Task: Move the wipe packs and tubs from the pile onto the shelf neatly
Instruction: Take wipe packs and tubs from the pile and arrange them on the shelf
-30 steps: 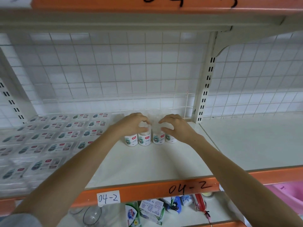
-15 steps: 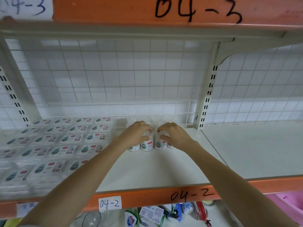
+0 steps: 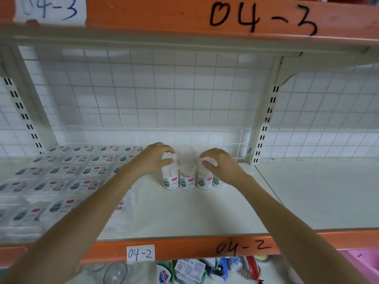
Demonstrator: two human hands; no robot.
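Presently, four small white wipe tubs [image 3: 187,178] are seen upright in a tight row, touching side by side, near the back of the cream shelf [image 3: 184,214] whose orange front edge is marked "04-2". The leftmost tub [image 3: 169,177] is gripped near its top by the left hand [image 3: 154,159], fingers and thumb curled round it. The third tub [image 3: 205,177] is gripped the same way by the right hand [image 3: 222,163], and the fourth tub [image 3: 217,181] is largely hidden behind that hand. The second tub [image 3: 187,179] stands untouched between the two hands. To the left of the tubs, flat wipe packs [image 3: 61,177] are laid out in neat rows across the shelf, label side up. Behind everything a white wire grid panel [image 3: 155,95] is fixed. Below the shelf edge, a jumble of assorted packets [image 3: 190,270] is visible on the lower level.
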